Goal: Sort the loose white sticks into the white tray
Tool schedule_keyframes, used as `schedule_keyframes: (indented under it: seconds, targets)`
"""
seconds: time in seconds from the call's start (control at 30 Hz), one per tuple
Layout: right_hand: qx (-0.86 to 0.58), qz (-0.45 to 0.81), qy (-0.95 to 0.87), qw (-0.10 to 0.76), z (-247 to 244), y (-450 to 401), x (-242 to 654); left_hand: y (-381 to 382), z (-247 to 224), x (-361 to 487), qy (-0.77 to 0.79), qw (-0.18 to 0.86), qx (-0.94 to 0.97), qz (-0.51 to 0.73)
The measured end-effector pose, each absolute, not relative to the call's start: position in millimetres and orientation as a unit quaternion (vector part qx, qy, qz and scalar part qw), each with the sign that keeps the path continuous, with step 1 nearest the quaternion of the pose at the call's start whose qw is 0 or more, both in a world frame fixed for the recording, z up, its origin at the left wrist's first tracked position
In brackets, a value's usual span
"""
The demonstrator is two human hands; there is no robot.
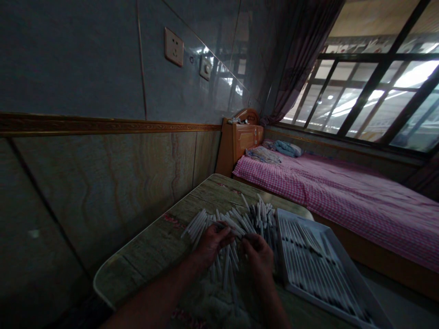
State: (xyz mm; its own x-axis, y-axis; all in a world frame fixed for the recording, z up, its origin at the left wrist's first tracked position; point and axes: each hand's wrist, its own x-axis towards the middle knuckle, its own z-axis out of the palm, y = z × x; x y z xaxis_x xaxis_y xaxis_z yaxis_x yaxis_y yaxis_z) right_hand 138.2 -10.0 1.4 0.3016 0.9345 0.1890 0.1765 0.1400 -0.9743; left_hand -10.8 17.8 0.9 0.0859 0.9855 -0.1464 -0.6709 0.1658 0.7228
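Many thin whitish sticks [198,223] lie in a loose pile on a green patterned table [144,256]. My left hand [212,242] is closed at the thumb and fingers on a pale stick over the pile. Just to its right, my right hand [257,253] pinches the dark end of a stick, close to the left fingertips. Whether both hands hold the same stick is hard to tell. More sticks with dark ends [262,214] are heaped behind the right hand. A shallow white tray [286,274] on the right holds rows of similar sticks with dark tips.
Beyond the table stands a bed [329,183] with a pink checked sheet and a wooden headboard [242,139]. A tiled wall [103,164] runs along the left, with a socket [174,47] on it. A window and a curtain [298,59] are at the back right.
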Motion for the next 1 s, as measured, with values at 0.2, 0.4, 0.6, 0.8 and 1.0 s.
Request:
schedule_keyframes:
  seconds: [0.2,0.4,0.6,0.8,1.0]
  targets:
    - [-0.571,0.324,-0.508,0.558,3,-12,138,18,1,-10,0.318,0.692,0.256,0.595]
    - [-0.565,0.326,-0.502,0.568,-1,-12,137,17,1,-10,0.324,0.687,0.267,0.593]
    - [-0.57,0.315,-0.525,0.548,-5,-12,137,16,0,-10,0.342,0.688,0.272,0.58]
    - [-0.563,0.146,-0.647,0.494,-11,-14,141,12,4,-9,0.351,0.686,0.274,0.576]
    - [-0.525,-0.15,-0.744,0.385,-43,-5,152,8,6,-6,0.347,0.683,0.309,0.564]
